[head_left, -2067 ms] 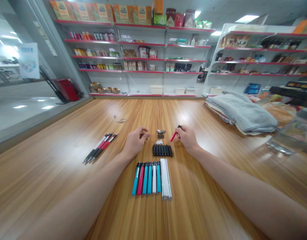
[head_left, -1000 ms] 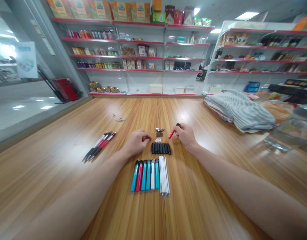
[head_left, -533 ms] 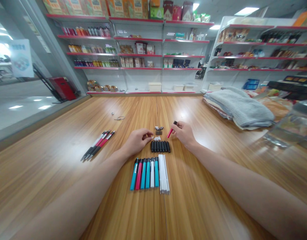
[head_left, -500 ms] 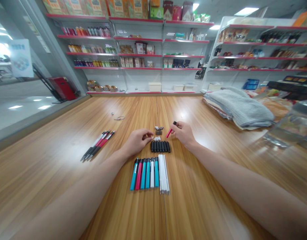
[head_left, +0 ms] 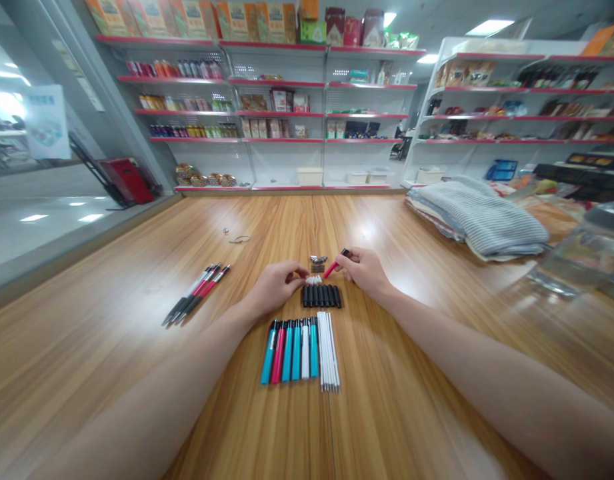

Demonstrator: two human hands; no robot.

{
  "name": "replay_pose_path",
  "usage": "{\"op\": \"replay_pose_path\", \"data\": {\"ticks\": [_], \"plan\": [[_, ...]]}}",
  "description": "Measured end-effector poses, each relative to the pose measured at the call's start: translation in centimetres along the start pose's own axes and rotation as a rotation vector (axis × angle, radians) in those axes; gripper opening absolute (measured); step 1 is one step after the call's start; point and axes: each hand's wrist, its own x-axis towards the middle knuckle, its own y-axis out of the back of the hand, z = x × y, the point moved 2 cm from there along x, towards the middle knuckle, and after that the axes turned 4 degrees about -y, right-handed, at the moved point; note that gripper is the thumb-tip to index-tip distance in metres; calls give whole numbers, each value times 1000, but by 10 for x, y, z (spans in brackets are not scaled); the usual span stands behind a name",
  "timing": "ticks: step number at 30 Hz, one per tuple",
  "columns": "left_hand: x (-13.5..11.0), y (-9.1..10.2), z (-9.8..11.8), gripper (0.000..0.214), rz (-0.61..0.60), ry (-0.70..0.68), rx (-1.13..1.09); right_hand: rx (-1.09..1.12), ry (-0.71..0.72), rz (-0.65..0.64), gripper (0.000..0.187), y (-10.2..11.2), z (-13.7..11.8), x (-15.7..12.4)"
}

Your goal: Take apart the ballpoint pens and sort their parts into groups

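Between the thumb and fingers of my right hand (head_left: 363, 270) is a red pen barrel (head_left: 331, 269) with a black top end, tilted with its lower end pointing down-left toward small white pen parts (head_left: 313, 280). My left hand (head_left: 279, 285) has its fingertips pinched together at the left end of those white parts; what they grip is too small to make out. Behind the white parts lie dark springs (head_left: 317, 269) and silvery tips (head_left: 317, 259). In front is a row of black grips (head_left: 321, 296), then colored pen barrels (head_left: 291, 351) beside white refills (head_left: 328, 352).
Several whole pens (head_left: 197, 293) lie together on the left of the wooden table (head_left: 137, 400). A thin ring-like strip (head_left: 240, 239) sits farther back. Folded striped cloth (head_left: 481, 217) and a clear container (head_left: 569, 250) stand at the right. Stocked shelves (head_left: 281, 115) line the far side.
The red barrel in my right hand has moved left and tilted flatter, its lower end closer to the white parts. My left hand stays nearly in place at them.
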Motion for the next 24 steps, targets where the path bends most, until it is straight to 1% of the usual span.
{"op": "replay_pose_path", "data": {"ticks": [4, 12, 14, 17, 19, 22, 24], "plan": [[0, 0, 0, 15, -6, -6, -3, -13, 16, -8, 32, -1, -1, 0], [0, -1, -2, 18, -28, 0, -5, 19, -8, -9, 33, -1, -1, 0], [0, 0, 0, 19, -1, -3, 9, 60, 11, -14, 33, 0, -6, -3], [1, 4, 11, 22, 106, -40, 38, 163, 83, -79, 33, -3, -16, -10], [2, 6, 22, 24, 150, -105, 38, 208, 129, -133, 33, -7, -23, -16], [3, 5, 36, 23, 119, -199, 23, 200, 159, -157, 33, -14, -28, -24], [3, 5, 41, 22, 100, -215, 37, 166, 177, -155, 32, -16, -29, -27]]}}
